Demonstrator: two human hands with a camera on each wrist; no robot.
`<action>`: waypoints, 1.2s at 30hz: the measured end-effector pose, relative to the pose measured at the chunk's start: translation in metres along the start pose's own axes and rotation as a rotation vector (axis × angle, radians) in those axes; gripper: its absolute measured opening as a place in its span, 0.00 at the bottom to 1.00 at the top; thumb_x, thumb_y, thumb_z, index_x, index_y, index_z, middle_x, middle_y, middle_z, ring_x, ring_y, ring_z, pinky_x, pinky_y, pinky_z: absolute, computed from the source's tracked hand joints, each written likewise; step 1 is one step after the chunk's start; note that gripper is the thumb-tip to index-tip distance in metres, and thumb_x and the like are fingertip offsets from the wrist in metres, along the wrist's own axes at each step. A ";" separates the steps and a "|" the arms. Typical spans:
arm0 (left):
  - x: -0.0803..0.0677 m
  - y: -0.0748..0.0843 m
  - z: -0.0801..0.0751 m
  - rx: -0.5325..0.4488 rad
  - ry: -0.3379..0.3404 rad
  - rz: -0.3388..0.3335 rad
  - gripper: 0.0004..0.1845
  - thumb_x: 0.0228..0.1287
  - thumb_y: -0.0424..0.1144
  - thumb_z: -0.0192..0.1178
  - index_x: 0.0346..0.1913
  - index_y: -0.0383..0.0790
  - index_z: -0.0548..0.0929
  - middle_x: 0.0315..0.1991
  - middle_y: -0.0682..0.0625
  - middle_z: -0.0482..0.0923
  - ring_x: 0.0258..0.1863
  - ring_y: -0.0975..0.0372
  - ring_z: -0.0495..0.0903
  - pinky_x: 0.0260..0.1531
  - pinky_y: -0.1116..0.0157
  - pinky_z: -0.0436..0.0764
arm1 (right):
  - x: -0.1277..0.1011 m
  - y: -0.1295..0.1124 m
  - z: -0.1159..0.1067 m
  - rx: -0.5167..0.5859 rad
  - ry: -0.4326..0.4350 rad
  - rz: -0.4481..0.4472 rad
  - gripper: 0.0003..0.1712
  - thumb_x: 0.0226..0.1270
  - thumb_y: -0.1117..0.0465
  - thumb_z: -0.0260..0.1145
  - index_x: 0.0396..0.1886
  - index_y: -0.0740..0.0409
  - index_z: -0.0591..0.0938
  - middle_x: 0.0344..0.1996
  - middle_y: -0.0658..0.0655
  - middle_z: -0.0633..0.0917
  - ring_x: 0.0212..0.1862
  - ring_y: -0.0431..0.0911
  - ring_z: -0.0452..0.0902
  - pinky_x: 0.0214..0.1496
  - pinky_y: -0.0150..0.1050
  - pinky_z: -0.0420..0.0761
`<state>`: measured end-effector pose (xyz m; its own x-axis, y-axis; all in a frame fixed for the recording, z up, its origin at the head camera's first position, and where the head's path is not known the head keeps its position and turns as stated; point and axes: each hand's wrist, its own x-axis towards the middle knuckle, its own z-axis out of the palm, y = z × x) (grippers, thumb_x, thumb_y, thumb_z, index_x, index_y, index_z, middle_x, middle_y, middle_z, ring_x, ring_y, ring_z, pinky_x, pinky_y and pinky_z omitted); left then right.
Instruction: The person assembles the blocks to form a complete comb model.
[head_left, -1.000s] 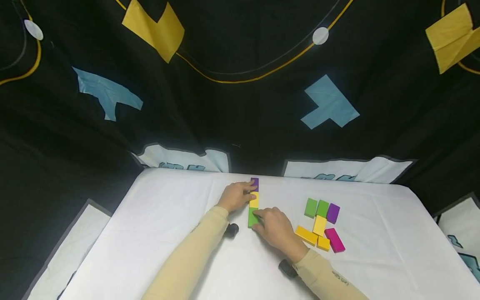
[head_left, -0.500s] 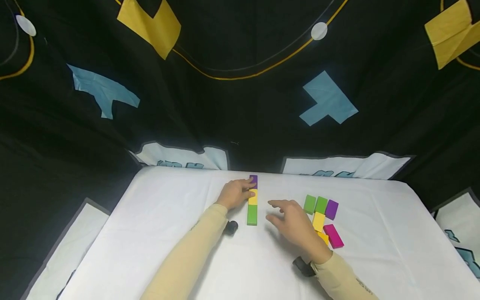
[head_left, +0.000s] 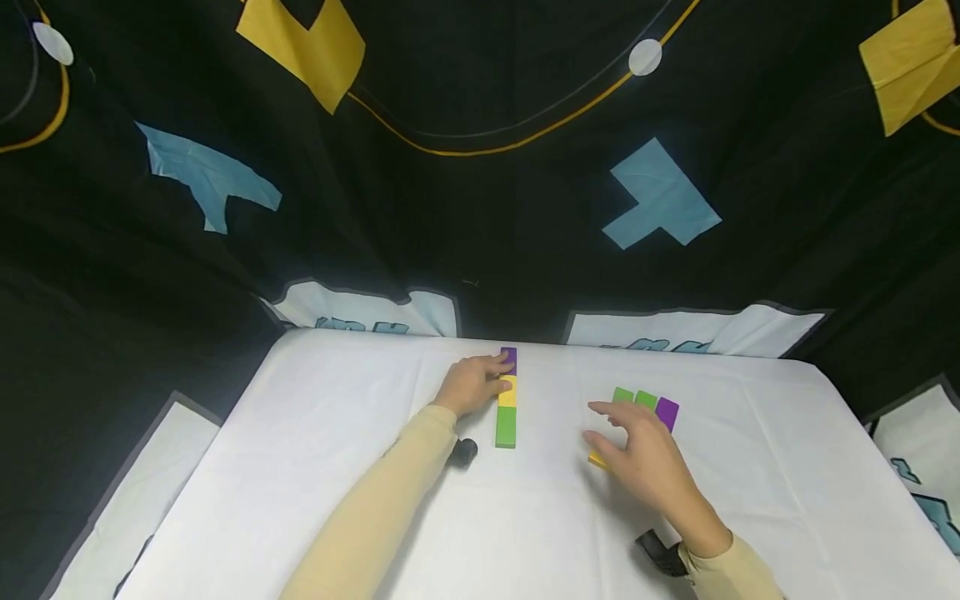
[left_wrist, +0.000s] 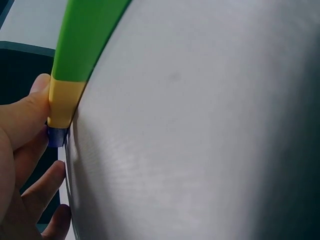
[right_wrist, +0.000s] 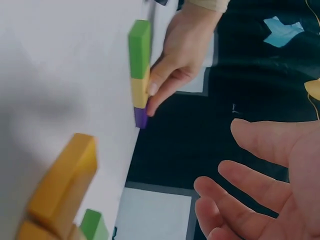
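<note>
My left hand [head_left: 471, 385] lay on the white tablecloth [head_left: 300, 467] with its fingers [right_wrist: 161, 85] stretched out against the left side of a row of three blocks, thumb and fingertips touching the yellow block [head_left: 507, 391] and the purple block [head_left: 509, 360]; it pressed rather than gripped, the fingers nearly straight. The green block [head_left: 506, 426] sat at the near end of that row, untouched. The three stood end to end, so the row's long axis ran straight away from me toward the table's far edge, purple end farthest. In the left wrist view the same row showed as green, yellow and a sliver of purple beside my thumb [left_wrist: 25, 112].

My right hand [head_left: 647, 458] hovered over the loose blocks to the right, well apart from the row, palm down, fingers spread and relaxed, holding nothing. The right wrist view showed its fingers [right_wrist: 240, 192] open in the air. Beyond its fingertips lay two green blocks [head_left: 633, 397] and a purple loose block [head_left: 667, 412] side by side, and an orange-yellow block [head_left: 597, 459] peeked out under the thumb side. The rest of that cluster was hidden beneath the hand.

Both forearms wore tan sleeves [head_left: 375, 517]. Behind the table hung a black cloth [head_left: 480, 208] with blue and yellow patches.
</note>
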<state>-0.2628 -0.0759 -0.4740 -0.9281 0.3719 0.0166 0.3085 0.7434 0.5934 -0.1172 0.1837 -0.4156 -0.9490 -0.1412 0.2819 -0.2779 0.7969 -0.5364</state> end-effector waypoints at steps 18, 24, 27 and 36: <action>0.000 0.002 -0.001 0.015 -0.006 -0.011 0.23 0.68 0.46 0.66 0.65 0.51 0.80 0.71 0.56 0.70 0.72 0.52 0.67 0.72 0.53 0.64 | -0.043 0.034 -0.016 -0.051 0.082 0.115 0.28 0.62 0.58 0.75 0.59 0.63 0.80 0.45 0.63 0.86 0.47 0.57 0.79 0.46 0.58 0.79; 0.000 0.002 0.000 0.018 -0.002 -0.007 0.23 0.68 0.46 0.66 0.65 0.51 0.81 0.70 0.56 0.70 0.72 0.52 0.67 0.72 0.54 0.64 | -0.053 0.043 -0.014 -0.072 0.069 0.155 0.29 0.62 0.57 0.75 0.60 0.65 0.80 0.44 0.61 0.87 0.48 0.57 0.78 0.48 0.58 0.79; 0.001 0.002 0.001 0.020 -0.001 -0.003 0.23 0.68 0.46 0.66 0.65 0.51 0.81 0.70 0.56 0.70 0.71 0.52 0.67 0.72 0.54 0.65 | -0.055 0.046 -0.014 -0.095 0.045 0.183 0.30 0.63 0.56 0.75 0.61 0.66 0.79 0.43 0.61 0.86 0.47 0.57 0.77 0.48 0.56 0.79; 0.000 0.002 0.000 0.010 0.000 -0.008 0.23 0.67 0.46 0.66 0.64 0.51 0.81 0.70 0.56 0.70 0.72 0.52 0.67 0.72 0.54 0.65 | -0.057 0.050 -0.010 -0.173 -0.048 0.249 0.25 0.59 0.55 0.76 0.53 0.64 0.85 0.37 0.57 0.83 0.40 0.51 0.73 0.39 0.45 0.79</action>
<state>-0.2625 -0.0745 -0.4729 -0.9307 0.3655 0.0120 0.3028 0.7519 0.5857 -0.0759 0.2378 -0.4506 -0.9919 0.0464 0.1182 -0.0104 0.8980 -0.4399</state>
